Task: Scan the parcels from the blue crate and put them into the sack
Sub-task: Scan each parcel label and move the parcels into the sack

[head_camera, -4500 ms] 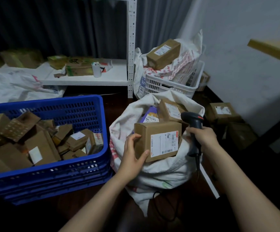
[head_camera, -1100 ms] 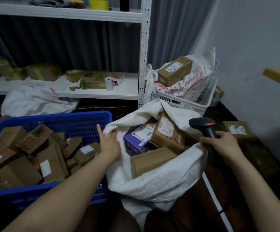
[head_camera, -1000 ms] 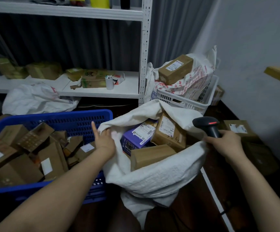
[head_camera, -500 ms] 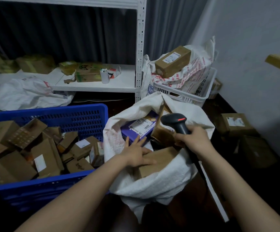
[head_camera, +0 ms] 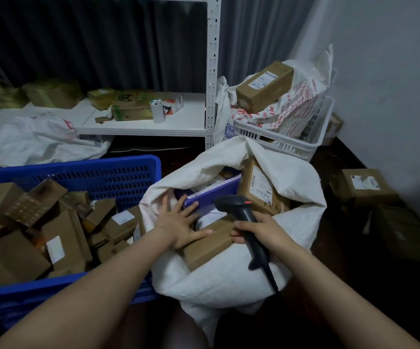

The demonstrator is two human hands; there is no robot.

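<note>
1. The step in hand looks like settling a scanned brown parcel (head_camera: 208, 244) into the sack (head_camera: 229, 278). It lies flat at the near side of the sack's mouth, high on the heap, just beside the blue crate (head_camera: 78, 167).
2. To do it well, I judge the press should go straight down and slightly away from the near lip, so the parcel seats among the others and does not slide out over the sagging cloth.
3. The purple box (head_camera: 211, 195) lies just behind it. Nudging that box back could free room, as the sack looks nearly full.
4. The left hand (head_camera: 181, 222) lies palm-down with its fingers (head_camera: 181, 203) spread wide and straight. The palm and thumb rest on the brown parcel and the fingertips reach the edge of the purple box. It grips nothing.
5. The right hand (head_camera: 261, 231) holds the scanner (head_camera: 244, 215) with its fingers (head_camera: 240, 224) curled round the handle. Its fingertips also touch the parcel's right end, and the scanner's head points left over the sack.
6. Many parcels (head_camera: 65, 230) remain in the crate, so the left hand should come away flat and free for the next one.
</note>
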